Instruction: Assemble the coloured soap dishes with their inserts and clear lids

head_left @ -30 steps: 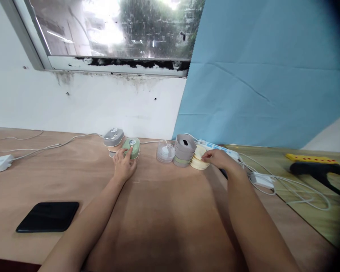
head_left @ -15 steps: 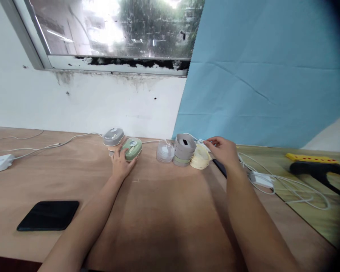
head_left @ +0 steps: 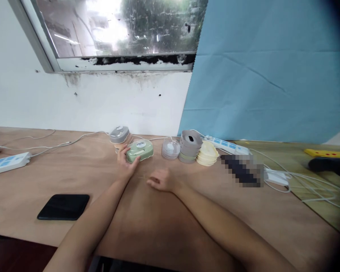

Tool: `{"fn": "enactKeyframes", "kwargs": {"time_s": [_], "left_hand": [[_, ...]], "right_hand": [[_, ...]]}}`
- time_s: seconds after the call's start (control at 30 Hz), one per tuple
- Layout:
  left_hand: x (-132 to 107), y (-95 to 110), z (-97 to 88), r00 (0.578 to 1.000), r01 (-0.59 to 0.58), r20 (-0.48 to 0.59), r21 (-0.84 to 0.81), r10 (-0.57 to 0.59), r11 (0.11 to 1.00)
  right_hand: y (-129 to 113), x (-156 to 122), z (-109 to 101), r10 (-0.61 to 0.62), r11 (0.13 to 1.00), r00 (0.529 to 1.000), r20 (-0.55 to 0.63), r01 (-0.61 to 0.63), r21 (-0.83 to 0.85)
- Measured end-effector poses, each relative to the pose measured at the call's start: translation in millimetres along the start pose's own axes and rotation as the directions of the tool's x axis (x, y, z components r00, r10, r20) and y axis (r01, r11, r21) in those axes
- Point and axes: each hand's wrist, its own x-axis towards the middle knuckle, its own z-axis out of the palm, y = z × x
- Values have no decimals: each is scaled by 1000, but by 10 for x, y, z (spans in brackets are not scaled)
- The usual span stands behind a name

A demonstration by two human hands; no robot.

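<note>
The left hand (head_left: 125,163) grasps the green case (head_left: 140,150) at its left end, with the fingers wrapped against the near side. The case lies flat on the wooden table (head_left: 164,223), towards the far edge and near the wall. Its lid is closed, so its contents do not show.

The right hand (head_left: 162,180) rests on the table just in front of the case and apart from it. Its fingers are half curled, knuckles up; whether they enclose anything cannot be told.

Just behind the left hand a grey case (head_left: 119,133), also closed, sits on top of a pale base. To the right of the green case stand, in a row:
- a clear round container (head_left: 170,148) with something whitish inside, too blurred to identify;
- a stack of grey rings (head_left: 189,146);
- touching that stack, a stack of cream discs (head_left: 207,154).

A white power strip (head_left: 226,145) lies behind the discs. A black phone (head_left: 64,206) lies face down near the left forearm.
</note>
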Motion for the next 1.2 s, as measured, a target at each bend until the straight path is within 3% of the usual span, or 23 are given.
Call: {"fn": "enactKeyframes", "kwargs": {"time_s": [0.07, 0.2, 0.33, 0.47, 0.63, 0.73, 0.83, 0.97, 1.2], "left_hand": [[-52, 91, -22, 998, -29, 58, -53, 32, 998], [-161, 263, -5, 952, -83, 278, -160, 125, 984], [-200, 344, 20, 881, -105, 431, -223, 194, 969], [-189, 301, 5, 886, -23, 453, -178, 103, 984], [-193, 188, 44, 905, 213, 391, -75, -168, 974], [-205, 133, 114, 893, 323, 364, -106, -266, 941], [-218, 102, 179, 873, 443, 320, -200, -369, 874], [-233, 94, 222, 850, 517, 326, -368, -414, 773], [-234, 61, 243, 835, 543, 346, -394, -427, 742]], "right_hand": [[81, -59, -31, 129, 990, 989, -74, -125, 59], [318, -217, -266, 325, 945, 908, -263, -304, 117], [444, -304, -320, 400, 915, 895, -196, -380, 132], [453, -259, -250, 346, 935, 928, -139, -327, 139], [396, -218, -250, 234, 970, 964, -123, -224, 91], [347, -209, -252, 196, 981, 978, -77, -196, -3], [305, -191, -218, 233, 970, 969, -77, -238, -50], [287, -175, -192, 242, 969, 966, -95, -246, -36], [273, -161, -244, 49, 996, 998, -34, -52, -77]]}}
